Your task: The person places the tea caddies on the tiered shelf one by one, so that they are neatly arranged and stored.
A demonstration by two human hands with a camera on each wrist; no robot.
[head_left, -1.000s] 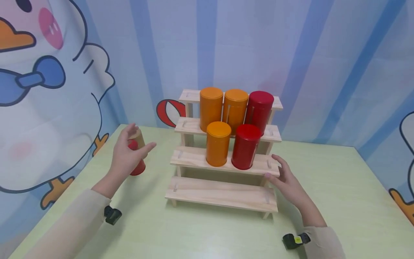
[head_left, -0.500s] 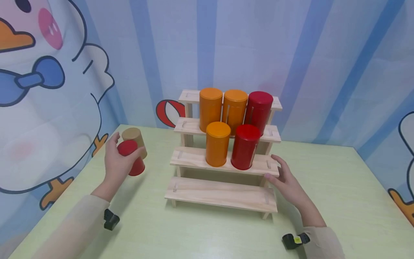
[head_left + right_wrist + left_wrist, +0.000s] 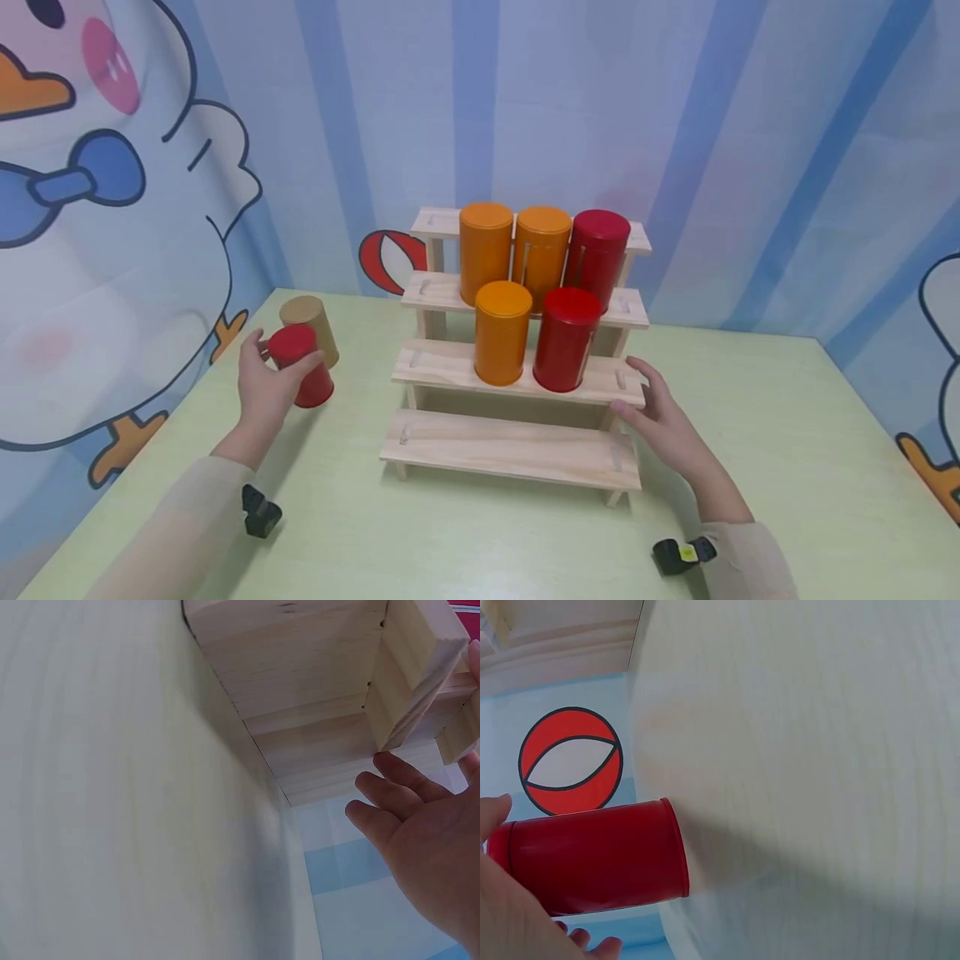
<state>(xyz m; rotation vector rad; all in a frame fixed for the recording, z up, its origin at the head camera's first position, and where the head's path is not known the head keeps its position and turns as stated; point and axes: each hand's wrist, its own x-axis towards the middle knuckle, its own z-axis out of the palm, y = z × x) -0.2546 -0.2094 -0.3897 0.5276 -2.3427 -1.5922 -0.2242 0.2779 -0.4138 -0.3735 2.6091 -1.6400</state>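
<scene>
At the table's left, my left hand (image 3: 262, 387) holds a red can (image 3: 313, 386), thumb on one side and fingers round the other near its lid. The can stands upright on the table; in the left wrist view the hand (image 3: 514, 911) is at its lid end. Close behind it stands a tan can (image 3: 321, 329). My right hand (image 3: 671, 429) holds the end of one shelf of a stepped wooden rack (image 3: 510, 450), thumb at the front edge and index finger behind. In the right wrist view, the other fingers (image 3: 390, 799) stretch out by the rack's side.
On the rack's upper steps stand orange cans (image 3: 501, 337) and red cans (image 3: 564, 346), three behind and two in front. The lowest shelf holds nothing. A striped backdrop (image 3: 375, 100) with cartoon figures hangs behind the pale green table (image 3: 450, 546).
My left hand has moved down and left from over the cans and closed round the red can, bringing the tan one into fuller view. My right hand stays at the rack.
</scene>
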